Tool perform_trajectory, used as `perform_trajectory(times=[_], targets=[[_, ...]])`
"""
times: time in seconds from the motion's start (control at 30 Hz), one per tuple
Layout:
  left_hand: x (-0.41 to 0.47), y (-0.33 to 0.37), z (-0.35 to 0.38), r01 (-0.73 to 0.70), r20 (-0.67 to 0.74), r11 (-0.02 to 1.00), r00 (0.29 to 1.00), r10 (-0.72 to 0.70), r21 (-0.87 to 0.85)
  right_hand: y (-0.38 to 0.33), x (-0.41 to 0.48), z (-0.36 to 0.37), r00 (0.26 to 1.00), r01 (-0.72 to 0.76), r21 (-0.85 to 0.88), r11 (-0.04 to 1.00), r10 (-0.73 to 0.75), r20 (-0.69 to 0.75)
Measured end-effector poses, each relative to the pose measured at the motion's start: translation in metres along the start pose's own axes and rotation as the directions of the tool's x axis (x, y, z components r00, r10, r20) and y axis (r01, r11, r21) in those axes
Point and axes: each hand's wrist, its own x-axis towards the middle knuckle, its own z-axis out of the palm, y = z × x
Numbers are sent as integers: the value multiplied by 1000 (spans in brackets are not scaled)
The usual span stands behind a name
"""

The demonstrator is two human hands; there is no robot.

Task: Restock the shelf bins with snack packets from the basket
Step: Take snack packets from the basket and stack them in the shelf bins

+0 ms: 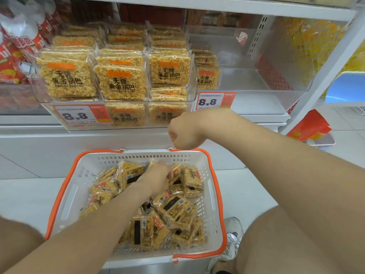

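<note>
A white basket with orange handles (209, 194) sits on the floor below me, holding several yellow rice-cracker snack packets (171, 208). My left hand (158, 177) reaches down into the pile, its fingers curled round a packet near the basket's far side; motion blur hides the fingertips. My right hand (182, 133) hangs as a curled fist just above the basket's far rim, with nothing visible in it. On the shelf, the left clear bin (39, 95) is packed with the same packets. The right clear bin (256, 80) holds only a small stack (206, 72) at its left end.
Price tags reading 8.8 (79, 115) hang on the bin fronts. Red snack bags (11, 62) fill the bin at far left. A white shelf upright (324, 76) stands at right, with orange packets (308, 125) on the floor beyond. My knees and a shoe (233, 236) flank the basket.
</note>
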Motion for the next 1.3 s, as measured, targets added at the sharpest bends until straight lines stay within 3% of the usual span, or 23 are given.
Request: perform_trajectory(times=[0.1,0.2,0.43,0.53,0.73,0.9,1.03,1.1,1.17,1.23,1.3], targets=[[-5,5,-26,55,-72,990,995,-65,-131,6,-6,0,1000,-9,-1,1000,9,-4],[-12,16,-53,50,-118,924,988,-102,-379,14,-14,-1,999,-35,-12,999,35,7],[-39,71,-125,-192,-253,644,968,-1,-741,41,-40,-8,996,-89,-11,996,89,-12],[-50,87,-150,-259,-262,547,962,75,-796,56,-47,-10,994,-108,18,994,107,12],[-61,95,-173,-296,-326,533,945,41,-792,74,-71,-20,999,-27,243,970,38,-37],[-64,92,-176,-307,-349,508,937,14,-805,75,-78,-21,995,20,326,945,14,-101],[-59,101,-180,-373,-450,519,893,-27,-769,76,-79,-23,980,97,345,934,-30,-196],[-54,106,-181,-425,-574,590,815,-81,-686,82,-80,-27,970,96,382,919,1,-245],[-51,110,-180,-460,-726,738,685,-59,-494,91,-83,-32,936,87,468,880,88,-340],[-49,113,-179,-424,-830,881,553,68,-211,100,-84,-35,828,95,557,825,246,-505],[-46,114,-179,-388,-837,922,501,219,9,106,-82,-37,645,134,637,759,421,-638]])
